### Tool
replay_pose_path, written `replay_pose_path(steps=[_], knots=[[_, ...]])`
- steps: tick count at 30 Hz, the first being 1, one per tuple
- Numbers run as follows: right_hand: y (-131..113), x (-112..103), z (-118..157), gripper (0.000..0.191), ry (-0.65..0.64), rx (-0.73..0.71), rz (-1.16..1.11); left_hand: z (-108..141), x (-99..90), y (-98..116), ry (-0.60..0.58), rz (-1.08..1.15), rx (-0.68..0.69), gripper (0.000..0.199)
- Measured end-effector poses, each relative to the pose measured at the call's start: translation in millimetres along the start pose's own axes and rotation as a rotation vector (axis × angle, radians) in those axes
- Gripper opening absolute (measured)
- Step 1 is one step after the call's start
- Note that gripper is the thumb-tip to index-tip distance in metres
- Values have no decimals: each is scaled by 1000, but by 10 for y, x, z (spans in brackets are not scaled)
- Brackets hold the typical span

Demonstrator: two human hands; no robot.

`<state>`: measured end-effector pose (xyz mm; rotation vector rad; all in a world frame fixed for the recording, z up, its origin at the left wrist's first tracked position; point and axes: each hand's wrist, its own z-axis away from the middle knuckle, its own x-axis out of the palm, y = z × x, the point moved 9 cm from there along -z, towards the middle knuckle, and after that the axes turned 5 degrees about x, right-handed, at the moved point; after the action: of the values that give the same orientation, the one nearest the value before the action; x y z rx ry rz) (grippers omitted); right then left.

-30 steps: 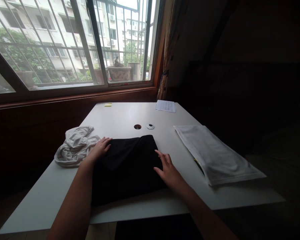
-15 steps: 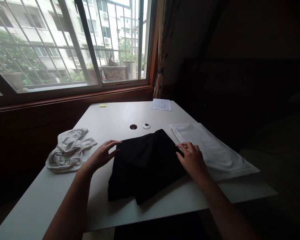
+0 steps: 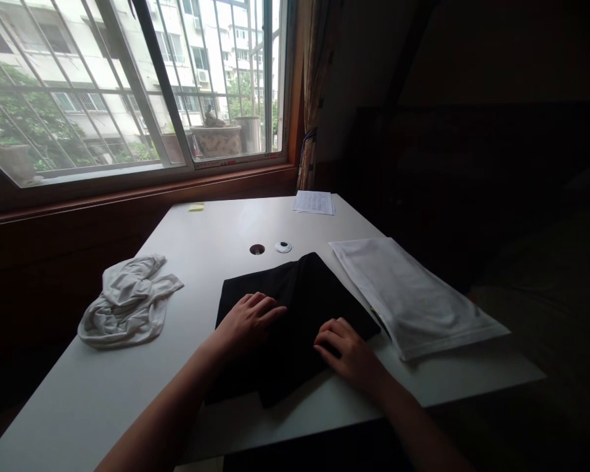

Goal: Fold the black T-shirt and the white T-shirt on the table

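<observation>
Black shorts lie spread on the white table in front of me, the two legs toward the near edge and a raised fold running down the middle. My left hand rests on the left half, palm down, fingers stretched toward the centre. On the right half lies my right hand, its fingers bent and the thumb apart from them, touching the cloth. Neither hand visibly grips any fabric. The cloth under both palms is hidden.
A crumpled white cloth lies at the left, and a flat white garment at the right. Farther back are a cable hole, its round cover, papers and a yellow note. A barred window stands behind.
Both hands have left the side edges of the shorts and moved inward onto the cloth. The view has shifted slightly. The shorts keep nearly the same shape.
</observation>
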<state>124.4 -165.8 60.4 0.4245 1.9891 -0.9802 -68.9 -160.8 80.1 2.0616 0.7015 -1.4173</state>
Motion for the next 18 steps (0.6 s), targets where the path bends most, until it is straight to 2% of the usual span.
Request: replay_pose_path(steps=[3,7,10,13,18], knots=[[-11,2,12,10,27,-24,0,66,-46,-328,136,101,-186,66],[-103,-13,58,10,78,-118,-7,394,-141,-955,419,250,-563,60],[-189,-12,99,8,82,-180,-10,637,-125,-1274,502,344,-779,59],[-299,0,132,15,56,-236,-27,708,-103,-1372,504,430,-842,55],[-533,145,149,33,-47,-319,-16,605,-139,-1314,437,310,-786,40]])
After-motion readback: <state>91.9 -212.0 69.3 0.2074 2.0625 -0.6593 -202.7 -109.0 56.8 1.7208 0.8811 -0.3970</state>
